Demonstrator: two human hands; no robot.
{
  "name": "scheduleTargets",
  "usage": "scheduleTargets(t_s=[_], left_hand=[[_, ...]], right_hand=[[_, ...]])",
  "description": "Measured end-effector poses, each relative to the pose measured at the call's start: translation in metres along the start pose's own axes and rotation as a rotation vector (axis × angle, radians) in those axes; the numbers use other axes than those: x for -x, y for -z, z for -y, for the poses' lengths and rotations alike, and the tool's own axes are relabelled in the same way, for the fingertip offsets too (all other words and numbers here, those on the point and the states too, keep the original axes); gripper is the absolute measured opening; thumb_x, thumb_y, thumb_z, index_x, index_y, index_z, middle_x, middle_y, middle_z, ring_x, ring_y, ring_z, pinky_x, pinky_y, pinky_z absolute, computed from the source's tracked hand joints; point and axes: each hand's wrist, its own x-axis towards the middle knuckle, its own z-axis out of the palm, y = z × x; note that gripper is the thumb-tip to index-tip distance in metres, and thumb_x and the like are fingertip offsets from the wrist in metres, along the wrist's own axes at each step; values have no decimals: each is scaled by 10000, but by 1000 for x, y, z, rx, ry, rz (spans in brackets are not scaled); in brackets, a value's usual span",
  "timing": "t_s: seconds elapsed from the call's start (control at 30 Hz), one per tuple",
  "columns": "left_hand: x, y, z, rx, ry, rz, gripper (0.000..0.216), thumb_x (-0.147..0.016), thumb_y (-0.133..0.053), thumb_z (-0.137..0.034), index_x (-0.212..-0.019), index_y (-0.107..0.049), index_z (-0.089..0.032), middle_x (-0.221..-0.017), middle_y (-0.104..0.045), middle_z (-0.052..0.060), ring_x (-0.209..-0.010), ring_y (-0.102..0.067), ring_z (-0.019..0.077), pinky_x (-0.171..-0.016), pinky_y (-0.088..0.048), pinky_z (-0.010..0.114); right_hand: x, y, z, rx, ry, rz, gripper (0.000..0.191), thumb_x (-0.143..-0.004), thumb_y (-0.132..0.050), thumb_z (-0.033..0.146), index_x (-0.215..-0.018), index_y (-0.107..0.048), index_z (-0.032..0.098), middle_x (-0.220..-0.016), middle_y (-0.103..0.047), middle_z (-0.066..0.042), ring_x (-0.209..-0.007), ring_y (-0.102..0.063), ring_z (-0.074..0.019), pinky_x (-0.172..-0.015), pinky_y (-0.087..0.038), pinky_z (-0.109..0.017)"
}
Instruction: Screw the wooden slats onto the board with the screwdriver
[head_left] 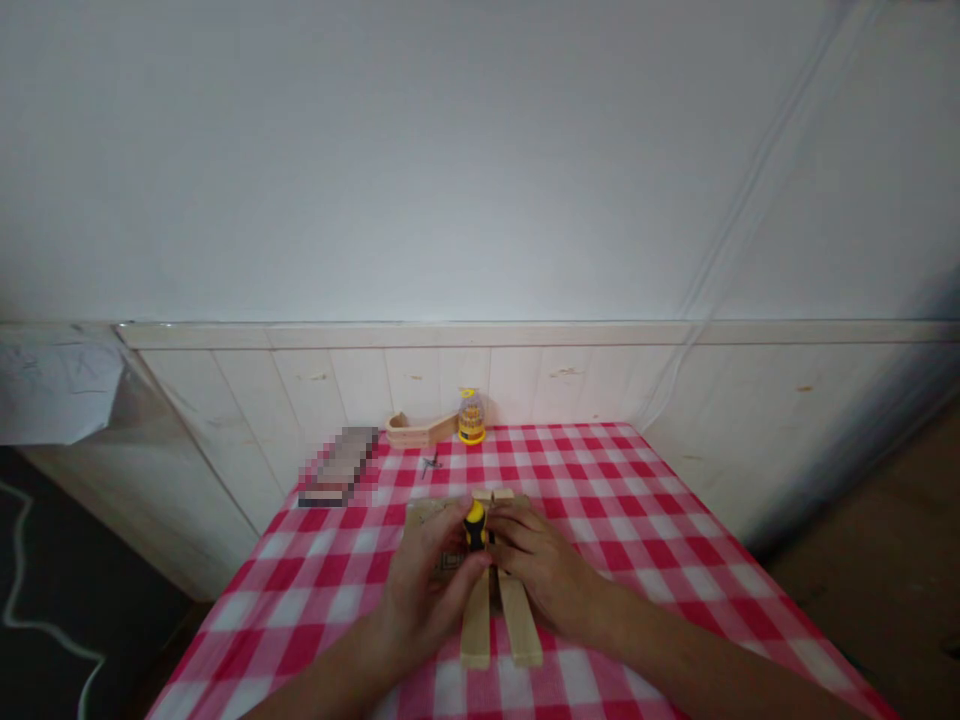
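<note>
A short screwdriver with a yellow and black handle (pixel 475 526) stands upright between my hands, over two pale wooden slats (pixel 475 630). My left hand (pixel 427 570) is closed around its handle, thumb and fingers on the left side. My right hand (pixel 544 560) lies over the right slat with its fingers bent, and the fingertips reach the screwdriver and the wood. What those fingertips grip is hidden. The slats spread apart toward me. Beneath the left hand lies a flat tan piece with printed marks (pixel 420 514), mostly covered. The screwdriver's tip cannot be made out.
A red and white checked cloth (pixel 600 520) covers the table. Toward the wall stand a yellow-capped bottle (pixel 471 418) and a curved wooden piece (pixel 420 436). Small dark screws (pixel 431 464) lie before them. A pixelated flat object (pixel 339 468) is at the left edge.
</note>
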Motion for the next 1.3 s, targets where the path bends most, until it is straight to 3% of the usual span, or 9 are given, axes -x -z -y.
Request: scheduleTargets(t_s=[0.27, 0.53, 0.83, 1.13, 1.3], left_hand=[[-13, 2, -6, -55, -30, -40, 482, -999, -695, -348, -1449, -537, -282, -1119, -717, 66, -848, -718, 168, -732, -634, 272], [-10, 3, -8, -37, -27, -8, 488, -1014, -661, -281, -1481, -519, -289, -1243, -712, 90, -919, -734, 181, -756, -625, 274], [-16, 4, -11, -68, -94, -11, 537, -1006, -650, -219, -1514, -491, -292, -1212, -719, 84, -965, -737, 201, -835, -626, 321], [-23, 6, -22, -31, -121, 93, 534, -1003, -564, -107, -1502, -471, -271, -1202, -713, 107, -1041, -711, 220, -858, -617, 335], [-42, 9, -34, -76, -114, 267, 507, -968, -550, -89, -1435, -496, -280, -1200, -718, 101, -1058, -720, 232, -872, -614, 345]], right_hand=[[0, 1, 1, 12, -8, 7, 290, -1031, -629, 285, -1303, -675, 198, -1370, -693, -139, -1342, -582, -272, -1157, -488, -504], [0, 0, 0, 14, -9, 9, 270, -1020, -642, 277, -1277, -681, 202, -1338, -708, -145, -1325, -599, -287, -1129, -508, -534], [0, -3, -2, 12, 0, -5, 261, -1019, -640, 262, -1271, -682, 207, -1348, -704, -136, -1334, -592, -284, -1136, -503, -527], [-7, 4, 5, 26, -3, -21, 302, -1043, -605, 280, -1336, -660, 236, -1333, -707, -123, -1317, -604, -263, -1115, -521, -494], [-14, 6, 7, -49, 9, -102, 307, -1065, -548, 255, -1350, -663, 264, -1352, -703, -106, -1338, -591, -253, -1094, -547, -467]])
